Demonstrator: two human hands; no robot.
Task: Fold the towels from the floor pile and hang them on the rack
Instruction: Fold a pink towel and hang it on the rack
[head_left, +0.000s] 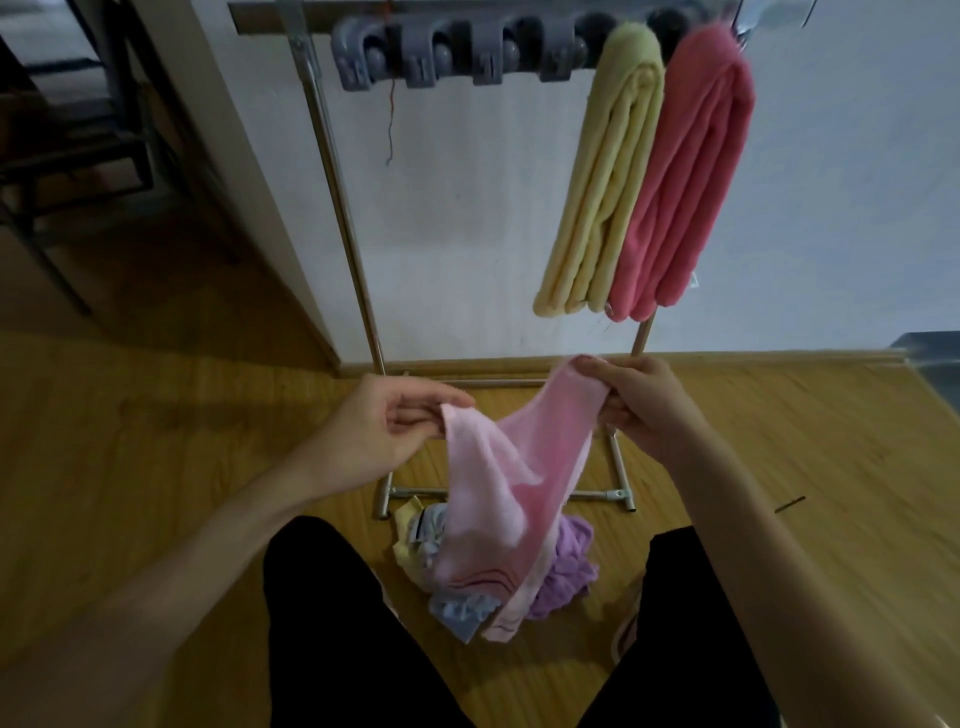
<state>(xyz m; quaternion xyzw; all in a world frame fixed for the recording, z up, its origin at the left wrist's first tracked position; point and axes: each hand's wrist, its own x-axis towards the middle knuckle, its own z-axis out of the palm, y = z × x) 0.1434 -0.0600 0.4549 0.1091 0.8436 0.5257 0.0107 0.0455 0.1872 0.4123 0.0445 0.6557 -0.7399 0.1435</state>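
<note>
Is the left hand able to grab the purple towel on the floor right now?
Probably not yet. The left hand is busy pinching the pink towel, which hangs over the purple towel in the pile below.

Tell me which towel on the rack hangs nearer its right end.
The coral-red towel; the pale yellow towel hangs beside it on its left.

Soft cloth, bare metal, wood.
Pink towel: fluffy matt terry. Rack: smooth, shiny metal tube; grey plastic clips. Floor: wood-grain boards, low sheen.
</note>
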